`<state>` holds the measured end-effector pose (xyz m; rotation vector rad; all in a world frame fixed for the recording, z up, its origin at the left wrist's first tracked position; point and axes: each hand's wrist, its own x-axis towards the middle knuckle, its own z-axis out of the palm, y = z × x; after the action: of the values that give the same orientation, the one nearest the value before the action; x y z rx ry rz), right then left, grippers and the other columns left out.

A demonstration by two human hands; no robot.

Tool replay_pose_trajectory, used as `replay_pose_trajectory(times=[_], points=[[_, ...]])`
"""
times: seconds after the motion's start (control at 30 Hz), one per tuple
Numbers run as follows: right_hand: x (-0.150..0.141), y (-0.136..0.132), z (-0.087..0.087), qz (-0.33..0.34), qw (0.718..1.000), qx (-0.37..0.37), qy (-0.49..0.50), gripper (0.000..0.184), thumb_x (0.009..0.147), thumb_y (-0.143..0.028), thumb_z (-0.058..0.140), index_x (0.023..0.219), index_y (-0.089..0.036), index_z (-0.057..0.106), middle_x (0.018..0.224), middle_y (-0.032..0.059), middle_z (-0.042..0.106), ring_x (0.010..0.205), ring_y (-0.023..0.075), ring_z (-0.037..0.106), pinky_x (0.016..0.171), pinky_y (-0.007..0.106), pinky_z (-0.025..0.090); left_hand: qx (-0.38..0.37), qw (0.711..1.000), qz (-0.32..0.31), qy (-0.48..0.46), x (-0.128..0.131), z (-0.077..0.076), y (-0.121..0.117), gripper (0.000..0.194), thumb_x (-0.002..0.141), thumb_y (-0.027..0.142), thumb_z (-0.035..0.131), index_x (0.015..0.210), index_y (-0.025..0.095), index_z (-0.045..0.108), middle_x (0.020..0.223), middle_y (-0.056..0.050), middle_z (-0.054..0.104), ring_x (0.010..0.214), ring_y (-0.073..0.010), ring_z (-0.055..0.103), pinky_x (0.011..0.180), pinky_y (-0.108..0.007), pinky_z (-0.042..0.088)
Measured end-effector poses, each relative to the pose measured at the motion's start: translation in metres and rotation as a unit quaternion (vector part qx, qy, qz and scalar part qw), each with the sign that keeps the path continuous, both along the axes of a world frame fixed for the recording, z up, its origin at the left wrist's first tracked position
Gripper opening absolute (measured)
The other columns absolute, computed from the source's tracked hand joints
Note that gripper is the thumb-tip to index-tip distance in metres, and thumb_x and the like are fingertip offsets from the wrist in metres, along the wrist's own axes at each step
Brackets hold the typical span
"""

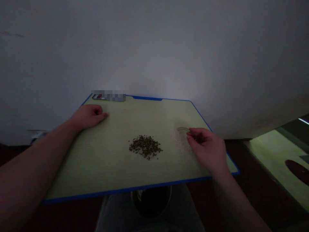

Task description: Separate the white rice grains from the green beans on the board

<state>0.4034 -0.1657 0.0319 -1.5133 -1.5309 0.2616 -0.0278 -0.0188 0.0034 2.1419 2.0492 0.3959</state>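
Observation:
A loose heap of small dark green grains, perhaps beans (pixel 145 146), lies on the middle of a pale table (pixel 113 170) with a blue edge. To the right of it, my right hand (pixel 209 146) is closed in a pinch on a thin, curved, see-through rim (pixel 183 129); the rest of that thing is too dim to name. Fine pale grains (pixel 180 141) are scattered just below this rim. On the table's left side rests my left hand (pixel 89 116), fingers curled in and thumb side toward the middle, with nothing visible in it.
A phone-like flat object (pixel 113 97), partly blurred out, lies at the far left edge. Behind the table rises a white wall (pixel 154 48). Below the front edge, a dark round bin (pixel 152 203) stands between my legs. Another pale surface (pixel 277 158) is at the right.

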Motion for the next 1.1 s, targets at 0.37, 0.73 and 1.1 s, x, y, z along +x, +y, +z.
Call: replay_pose_trajectory(times=[0.37,0.73,1.1], points=[[-0.02,-0.01,-0.015,0.124,0.988,-0.056,-0.067,0.022,0.085,-0.023,0.062,0.098,-0.02,0.081,0.085,0.0066,0.083,0.068,0.0203,0.076,0.065,0.033,0.062,-0.009,1.0,0.011,-0.01,0.004,0.003,-0.002,0.038,0.076,0.06,0.052,0.064,0.025,0.045,0.056,0.001,0.05,0.061,-0.017,0.048,0.061,-0.031,0.035],[-0.025,-0.02,-0.01,0.202,0.963,-0.063,-0.165,0.028,0.088,-0.014,0.057,0.101,-0.02,0.081,0.091,0.0064,0.083,0.076,0.0206,0.078,0.073,0.033,0.062,-0.012,1.0,0.015,-0.01,-0.001,-0.004,0.002,0.039,0.077,0.062,0.052,0.065,0.025,0.046,0.057,0.001,0.051,0.062,-0.0174,0.048,0.063,-0.032,0.034],[-0.016,-0.041,-0.011,0.215,0.96,-0.029,-0.177,0.026,0.091,-0.015,0.055,0.099,-0.022,0.079,0.089,0.0049,0.083,0.078,0.0201,0.078,0.072,0.032,0.064,-0.002,1.0,0.008,-0.007,-0.002,-0.006,0.002,0.039,0.078,0.061,0.053,0.065,0.024,0.046,0.056,0.002,0.049,0.062,-0.0165,0.047,0.061,-0.031,0.035]])
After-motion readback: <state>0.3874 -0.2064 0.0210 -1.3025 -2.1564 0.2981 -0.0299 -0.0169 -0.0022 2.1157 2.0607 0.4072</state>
